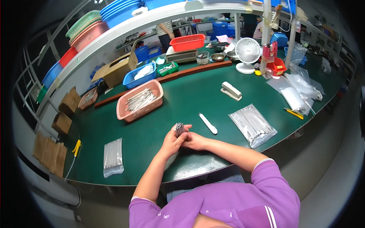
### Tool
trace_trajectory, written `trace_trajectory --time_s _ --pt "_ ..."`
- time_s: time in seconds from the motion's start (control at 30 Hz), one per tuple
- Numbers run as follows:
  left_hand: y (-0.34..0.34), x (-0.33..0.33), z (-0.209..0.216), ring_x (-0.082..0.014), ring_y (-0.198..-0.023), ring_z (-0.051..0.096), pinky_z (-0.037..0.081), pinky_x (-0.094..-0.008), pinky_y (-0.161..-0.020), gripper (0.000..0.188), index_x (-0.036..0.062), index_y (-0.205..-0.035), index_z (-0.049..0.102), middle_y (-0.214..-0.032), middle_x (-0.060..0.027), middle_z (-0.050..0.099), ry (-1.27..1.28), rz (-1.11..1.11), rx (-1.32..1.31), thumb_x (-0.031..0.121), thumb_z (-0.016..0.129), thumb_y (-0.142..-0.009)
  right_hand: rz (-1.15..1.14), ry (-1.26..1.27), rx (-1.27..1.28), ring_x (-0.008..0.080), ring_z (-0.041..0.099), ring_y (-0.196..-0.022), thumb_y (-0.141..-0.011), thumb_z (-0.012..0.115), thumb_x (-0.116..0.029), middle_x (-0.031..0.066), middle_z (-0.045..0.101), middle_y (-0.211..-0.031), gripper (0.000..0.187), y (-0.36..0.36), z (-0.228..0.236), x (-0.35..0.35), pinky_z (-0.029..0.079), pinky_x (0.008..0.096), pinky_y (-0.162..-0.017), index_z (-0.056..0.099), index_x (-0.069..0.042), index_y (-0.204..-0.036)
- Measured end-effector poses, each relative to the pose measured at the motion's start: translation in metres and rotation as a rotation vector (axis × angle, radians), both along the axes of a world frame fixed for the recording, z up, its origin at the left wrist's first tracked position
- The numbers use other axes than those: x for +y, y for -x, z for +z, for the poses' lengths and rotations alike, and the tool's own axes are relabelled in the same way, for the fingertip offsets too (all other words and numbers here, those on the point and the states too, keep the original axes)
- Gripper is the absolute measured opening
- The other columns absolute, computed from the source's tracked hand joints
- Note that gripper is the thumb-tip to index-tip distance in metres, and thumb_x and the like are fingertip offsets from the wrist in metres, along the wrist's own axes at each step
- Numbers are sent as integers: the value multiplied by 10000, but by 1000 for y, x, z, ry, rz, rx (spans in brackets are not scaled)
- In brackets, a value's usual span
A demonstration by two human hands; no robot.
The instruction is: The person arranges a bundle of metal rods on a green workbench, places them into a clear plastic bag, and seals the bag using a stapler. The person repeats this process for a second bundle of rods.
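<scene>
Both my hands close round a bundle of thin metal rods [179, 129] near the front edge of the green table. My left hand [173, 141] wraps the bundle, with the rod ends poking up above its fingers. My right hand [194, 140] presses against the bundle's other side, its fingers partly hidden. Just beyond and right of my hands lies a white utility knife [208, 124]. A clear bag of rods [252, 125] lies flat to the right, and a smaller bag of rods [113, 156] to the left. Loose rods fill a pink basket [122, 106] farther off.
A white stapler [231, 91] sits mid-table. At the back stand a white fan [248, 53], a blue basket [140, 76] and a red tray [188, 41]. Yellow cutters [76, 148] lie far left; a yellow knife [294, 113] and plastic bags [298, 91] lie right.
</scene>
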State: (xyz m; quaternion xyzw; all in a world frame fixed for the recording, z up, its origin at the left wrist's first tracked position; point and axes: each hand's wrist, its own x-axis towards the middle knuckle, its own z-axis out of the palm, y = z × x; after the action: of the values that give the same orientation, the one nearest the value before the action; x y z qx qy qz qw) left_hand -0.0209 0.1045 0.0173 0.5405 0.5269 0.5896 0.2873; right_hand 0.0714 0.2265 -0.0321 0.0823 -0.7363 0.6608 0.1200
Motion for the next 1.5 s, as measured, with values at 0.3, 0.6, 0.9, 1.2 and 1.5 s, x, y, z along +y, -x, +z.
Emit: trace_trajectory --time_s 0.3,0.6,0.9,1.2,1.5 --pt "25 17 9 -246 -1190 557 499 -342 -914 259 33 -1138 557 -1115 -113 651 73 -71 -211 126 641 -912 -35 -50 -89 201 578 -1053 -919 639 -218 110 613 -1098 334 9 17 16 478 344 -918 544 -17 -1168" --pt "33 14 -6 -279 -1153 591 484 -406 -977 397 29 -1232 495 -1074 -98 664 57 -76 -397 106 672 -885 -454 -420 25 264 497 -1245 -803 753 -242 127 567 -1253 586 -31 75 73 430 393 -1020 529 -76 -1319" --pt "28 17 -25 -117 -996 601 486 -286 -884 288 33 -1166 618 -1086 -12 651 194 35 -284 159 664 -912 -372 -12 -130 118 618 -797 -880 689 -212 75 685 -889 258 -2 46 29 507 289 -732 655 6 -1013" --pt "29 25 -30 -135 -991 619 492 -296 -898 309 39 -1163 612 -1090 -37 655 205 48 -562 124 696 -878 -305 160 -202 90 602 -861 -934 634 -207 37 682 -949 221 3 53 32 505 270 -786 660 -7 -1026" --pt "29 27 -29 -136 -1020 596 481 -304 -919 360 37 -1231 553 -1129 -39 626 234 15 -528 179 656 -916 -333 271 -226 91 620 -806 -876 707 -216 32 691 -926 290 5 46 40 518 258 -724 676 -36 -1100"
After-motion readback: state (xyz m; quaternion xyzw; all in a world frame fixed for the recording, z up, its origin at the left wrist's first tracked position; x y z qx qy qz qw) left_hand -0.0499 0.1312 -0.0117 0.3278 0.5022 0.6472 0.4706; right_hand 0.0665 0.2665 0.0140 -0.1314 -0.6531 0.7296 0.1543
